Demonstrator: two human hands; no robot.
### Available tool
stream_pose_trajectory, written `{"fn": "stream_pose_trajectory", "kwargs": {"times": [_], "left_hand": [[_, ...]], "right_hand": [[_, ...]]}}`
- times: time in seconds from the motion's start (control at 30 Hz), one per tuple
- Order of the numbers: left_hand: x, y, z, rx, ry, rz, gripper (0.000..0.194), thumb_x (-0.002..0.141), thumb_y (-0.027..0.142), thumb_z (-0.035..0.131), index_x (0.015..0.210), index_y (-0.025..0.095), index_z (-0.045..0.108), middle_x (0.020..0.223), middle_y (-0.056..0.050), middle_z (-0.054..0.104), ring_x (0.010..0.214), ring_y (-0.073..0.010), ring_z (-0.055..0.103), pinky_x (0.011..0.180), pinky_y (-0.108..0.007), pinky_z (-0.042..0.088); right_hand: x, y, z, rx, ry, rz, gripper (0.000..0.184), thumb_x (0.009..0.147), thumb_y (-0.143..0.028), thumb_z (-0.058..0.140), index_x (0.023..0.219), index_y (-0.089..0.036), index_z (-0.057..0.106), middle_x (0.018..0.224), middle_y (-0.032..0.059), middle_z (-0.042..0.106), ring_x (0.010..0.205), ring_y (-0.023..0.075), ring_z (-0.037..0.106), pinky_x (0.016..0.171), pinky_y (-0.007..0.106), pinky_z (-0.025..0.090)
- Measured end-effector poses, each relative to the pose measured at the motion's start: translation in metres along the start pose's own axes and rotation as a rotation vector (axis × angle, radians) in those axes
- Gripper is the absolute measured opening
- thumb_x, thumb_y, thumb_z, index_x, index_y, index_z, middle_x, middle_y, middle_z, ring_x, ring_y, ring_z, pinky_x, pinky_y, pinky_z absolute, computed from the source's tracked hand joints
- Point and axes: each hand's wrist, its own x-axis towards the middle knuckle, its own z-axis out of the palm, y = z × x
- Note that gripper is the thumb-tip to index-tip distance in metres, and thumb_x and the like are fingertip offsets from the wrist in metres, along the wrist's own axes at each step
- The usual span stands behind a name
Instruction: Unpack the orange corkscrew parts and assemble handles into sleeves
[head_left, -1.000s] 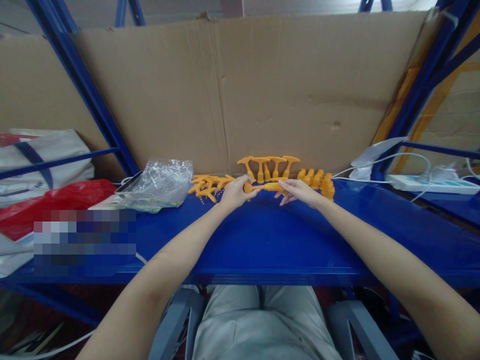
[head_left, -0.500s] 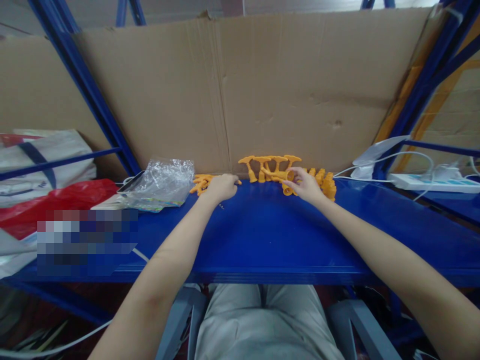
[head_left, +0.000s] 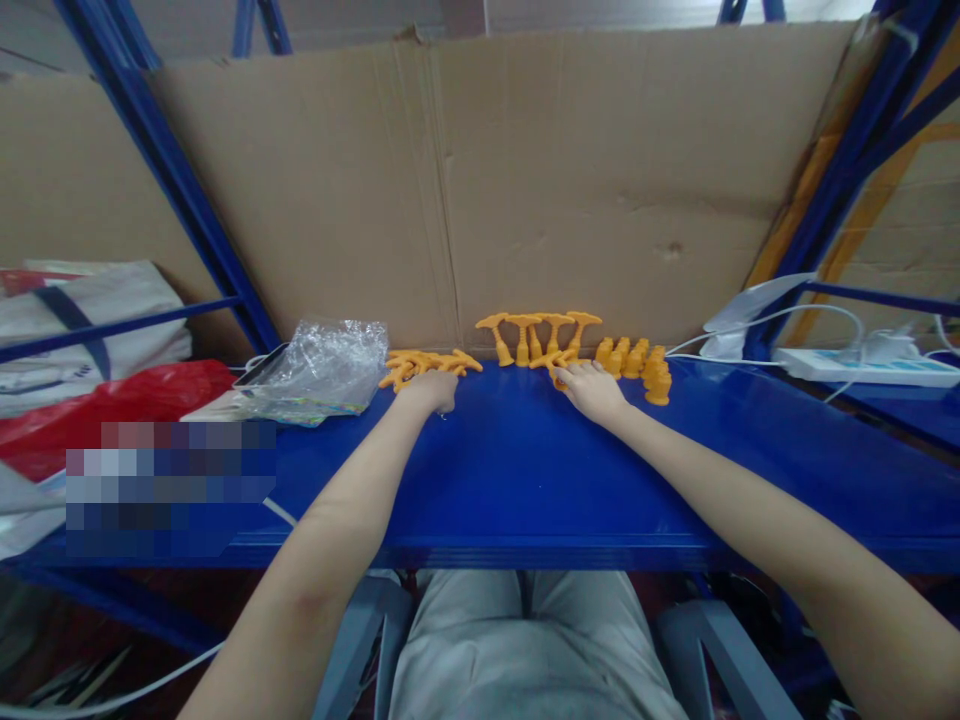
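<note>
My left hand (head_left: 433, 391) is closed in a pinch low over the shelf, at the front edge of a pile of orange branch-like plastic pieces (head_left: 409, 364). Tiny dark bits show at its fingertips, too small to name. Further right, my right hand (head_left: 594, 390) curls its fingers over an orange plastic piece (head_left: 551, 360), which lies low and is partly hidden. Just behind stand several upright orange T-shaped pieces (head_left: 523, 338) with flared bases. Beyond my right hand, short orange bases (head_left: 657, 382) stand grouped in rows.
A clear plastic bag (head_left: 330, 365) lies left of the pile, with a red bag (head_left: 142, 400) further left. Cardboard (head_left: 600, 180) walls off the back of the blue shelf (head_left: 517, 490). A white power strip (head_left: 870, 366) with cables sits at the right.
My right hand has lowered and moved slightly left, bringing the orange piece down toward the shelf. My left hand has drawn back from the pile toward the tiny bits.
</note>
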Motion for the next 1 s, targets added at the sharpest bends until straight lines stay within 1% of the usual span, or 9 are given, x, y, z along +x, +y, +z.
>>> {"fn": "stream_pose_trajectory", "kwargs": {"times": [0.17,0.27,0.33,0.5,0.6,0.73,0.8,0.87,1.0], "left_hand": [[-0.003,0.007,-0.004,0.084,-0.064,-0.03,0.036,0.054,0.011,0.068,0.089,0.02,0.074,0.097,-0.015,0.074,0.099,-0.0336,0.067,0.087,-0.042,0.05],[-0.007,0.009,-0.007,0.022,-0.097,-0.058,0.036,0.049,0.006,0.065,0.082,0.019,0.073,0.101,-0.017,0.073,0.099,-0.0361,0.068,0.085,-0.045,0.051],[-0.01,0.01,-0.01,-0.021,-0.127,-0.057,0.039,0.047,0.005,0.064,0.082,0.02,0.073,0.104,-0.015,0.073,0.099,-0.0363,0.068,0.083,-0.044,0.052],[-0.017,0.013,-0.015,0.028,-0.198,-0.035,0.051,0.049,0.009,0.063,0.096,0.026,0.075,0.116,-0.012,0.072,0.106,-0.0345,0.066,0.082,-0.041,0.053],[-0.017,0.015,-0.016,0.072,-0.17,-0.061,0.056,0.055,0.008,0.061,0.108,0.023,0.073,0.123,-0.015,0.07,0.111,-0.0349,0.065,0.086,-0.041,0.053],[-0.017,0.017,-0.018,0.101,-0.137,-0.097,0.052,0.065,0.007,0.059,0.115,0.019,0.07,0.121,-0.016,0.07,0.11,-0.0311,0.066,0.09,-0.037,0.052],[-0.017,0.016,-0.019,0.121,-0.14,-0.119,0.049,0.07,0.008,0.059,0.116,0.02,0.069,0.124,-0.015,0.069,0.114,-0.0291,0.065,0.092,-0.034,0.051],[-0.017,0.015,-0.02,0.13,-0.132,-0.142,0.047,0.074,0.009,0.059,0.118,0.019,0.067,0.129,-0.014,0.067,0.119,-0.0284,0.063,0.096,-0.034,0.05],[-0.017,0.014,-0.02,0.125,-0.142,-0.172,0.048,0.077,0.008,0.056,0.124,0.016,0.064,0.132,-0.017,0.065,0.121,-0.0288,0.062,0.098,-0.034,0.049]], "right_hand": [[0.0,0.0,0.004,0.025,-0.015,0.012,0.041,0.098,-0.019,0.038,0.132,-0.014,0.06,0.123,0.0194,0.068,0.114,0.0307,0.062,0.098,0.044,0.041],[0.001,0.002,0.007,0.045,-0.009,-0.004,0.042,0.097,-0.019,0.039,0.134,-0.013,0.058,0.126,0.0209,0.066,0.118,0.032,0.061,0.101,0.048,0.04],[0.0,0.004,0.009,0.063,0.008,-0.016,0.043,0.097,-0.019,0.04,0.135,-0.013,0.057,0.129,0.0216,0.065,0.12,0.0328,0.06,0.103,0.052,0.038],[-0.002,0.007,0.013,0.121,-0.01,-0.01,0.046,0.095,-0.023,0.045,0.139,-0.013,0.054,0.138,0.0203,0.06,0.126,0.034,0.056,0.11,0.06,0.031],[-0.004,0.007,0.012,0.151,-0.017,0.0,0.045,0.096,-0.027,0.045,0.139,-0.014,0.054,0.14,0.0188,0.058,0.129,0.0335,0.054,0.112,0.062,0.028],[-0.002,0.01,0.006,0.18,0.029,-0.002,0.045,0.097,-0.032,0.043,0.137,-0.016,0.056,0.14,0.0176,0.059,0.129,0.0339,0.053,0.111,0.064,0.028],[-0.001,0.018,-0.001,0.178,0.082,0.035,0.044,0.097,-0.034,0.042,0.134,-0.017,0.057,0.139,0.0165,0.059,0.128,0.034,0.054,0.11,0.064,0.03],[0.0,0.033,-0.009,0.172,0.136,0.108,0.042,0.096,-0.032,0.042,0.131,-0.016,0.059,0.138,0.0167,0.06,0.126,0.034,0.055,0.109,0.06,0.034],[-0.001,0.071,-0.018,0.182,0.197,0.312,0.039,0.093,-0.028,0.042,0.122,-0.013,0.064,0.122,0.0184,0.065,0.114,0.0315,0.06,0.098,0.044,0.047]]}}
